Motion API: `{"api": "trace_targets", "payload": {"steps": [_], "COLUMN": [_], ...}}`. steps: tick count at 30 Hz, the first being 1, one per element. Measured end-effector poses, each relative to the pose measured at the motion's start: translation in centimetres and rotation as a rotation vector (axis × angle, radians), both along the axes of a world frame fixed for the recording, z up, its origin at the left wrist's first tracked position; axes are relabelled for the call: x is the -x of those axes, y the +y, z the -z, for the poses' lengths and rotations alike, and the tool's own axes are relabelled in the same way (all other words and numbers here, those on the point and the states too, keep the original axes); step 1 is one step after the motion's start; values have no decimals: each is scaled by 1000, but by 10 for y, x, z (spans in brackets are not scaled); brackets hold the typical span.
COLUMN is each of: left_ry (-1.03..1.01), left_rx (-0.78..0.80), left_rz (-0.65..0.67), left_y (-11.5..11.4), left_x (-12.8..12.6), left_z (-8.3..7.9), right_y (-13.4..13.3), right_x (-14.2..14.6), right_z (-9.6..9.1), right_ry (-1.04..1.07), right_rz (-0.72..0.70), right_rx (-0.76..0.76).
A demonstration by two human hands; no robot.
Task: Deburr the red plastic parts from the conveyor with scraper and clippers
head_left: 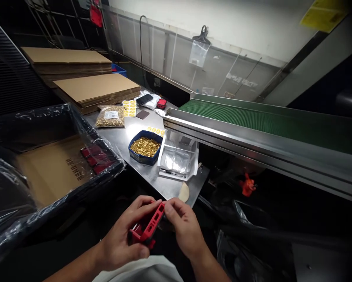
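Note:
A red plastic housing [152, 222] with rectangular slots along its side and dark parts underneath is held between both hands, close to my body. My left hand [127, 227] wraps round its left side, thumb below and fingers along the top. The fingers of my right hand [184, 225] pinch its upper right end; what lies under those fingertips is hidden. Beyond the hands, a blue tray [143, 158] full of small brass-coloured pieces stands on the metal table [121, 143]. Beside it is a white bin [178, 175] with clear plastic bags.
At left, a plastic-lined crate [105, 147] holds cardboard and several red pieces [98, 160]. Cardboard stacks [99, 88], a bag of brass-coloured pieces [110, 116], a phone [145, 99] and sticker sheets [129, 108] lie farther back. A green conveyor belt [237, 119] runs along the right.

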State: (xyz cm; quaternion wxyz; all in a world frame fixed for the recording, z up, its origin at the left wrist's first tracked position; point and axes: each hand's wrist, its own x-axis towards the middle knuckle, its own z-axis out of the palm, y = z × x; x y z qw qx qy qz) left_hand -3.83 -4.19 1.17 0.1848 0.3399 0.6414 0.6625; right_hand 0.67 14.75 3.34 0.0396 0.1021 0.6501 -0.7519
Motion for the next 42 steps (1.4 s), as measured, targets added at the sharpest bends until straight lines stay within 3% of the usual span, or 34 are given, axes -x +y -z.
{"api": "trace_targets", "payload": {"steps": [2, 4, 6, 9, 12, 16, 21, 29, 34, 42], "left_ry": [-54, -112, -164, -255, -315, -305, -311, -360, -322, -349], "left_rx": [20, 39, 62, 112, 158, 225, 249, 207, 219, 181], "left_rz": [-8, -18, -34, -70, -80, -123, -122, 33, 17, 13], "left_y": [-2, -5, -7, -8, -6, -3, 5, 22, 20, 19], "left_x": [-3, -5, -7, -12, -17, -20, -18, -11, -12, -17], "left_z": [2, 2, 2, -2, -3, 0, 4, -1, -2, 7], "right_y": [28, 70, 114, 164, 185, 192, 186, 161, 152, 141], "right_x": [18, 39, 62, 92, 111, 113, 77, 36, 19, 1], "right_z": [28, 60, 88, 116, 128, 132, 138, 143, 141, 153], "right_ry": [-30, -61, -120, -169, -178, -178, -69, -8, 58, 73], "right_rz": [141, 459, 609, 689, 678, 678, 616, 546, 569, 402], "right_rx": [-104, -441, -607, -802, -930, -1020, -1088, -1015, -1011, -1011]}}
